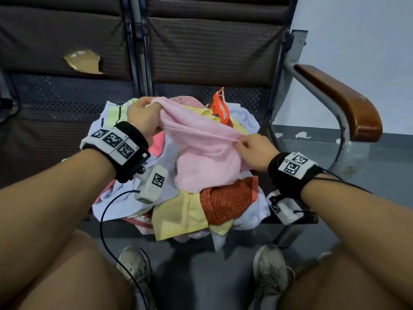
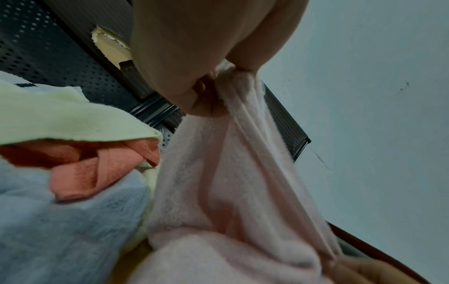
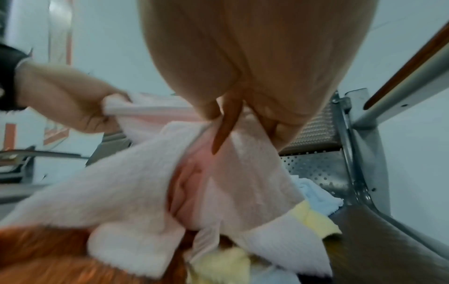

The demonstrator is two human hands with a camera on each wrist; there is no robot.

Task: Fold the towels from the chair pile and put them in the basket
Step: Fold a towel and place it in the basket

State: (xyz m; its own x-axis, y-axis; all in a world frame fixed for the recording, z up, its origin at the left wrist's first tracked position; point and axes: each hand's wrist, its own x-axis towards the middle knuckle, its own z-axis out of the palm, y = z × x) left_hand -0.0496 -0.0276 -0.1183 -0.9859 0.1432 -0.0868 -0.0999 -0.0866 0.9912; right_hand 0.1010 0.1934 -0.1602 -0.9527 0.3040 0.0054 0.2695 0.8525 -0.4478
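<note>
Over the chair pile, both hands are pinching the pink towel, left hand bunching one end & right hand nipping the hem w/ fingertips, so it's probably risking slipping or dragging neighbouring towels off.

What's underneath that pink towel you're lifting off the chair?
Below the pink towel, held by both hands, lie an orange-red towel, a yellow one and pale blue ones. Whatever sits directly beneath its bunched middle is covered.

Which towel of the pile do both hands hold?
The pink towel: the left hand and the right hand pinch its edge; the other towels lie untouched below.
</note>
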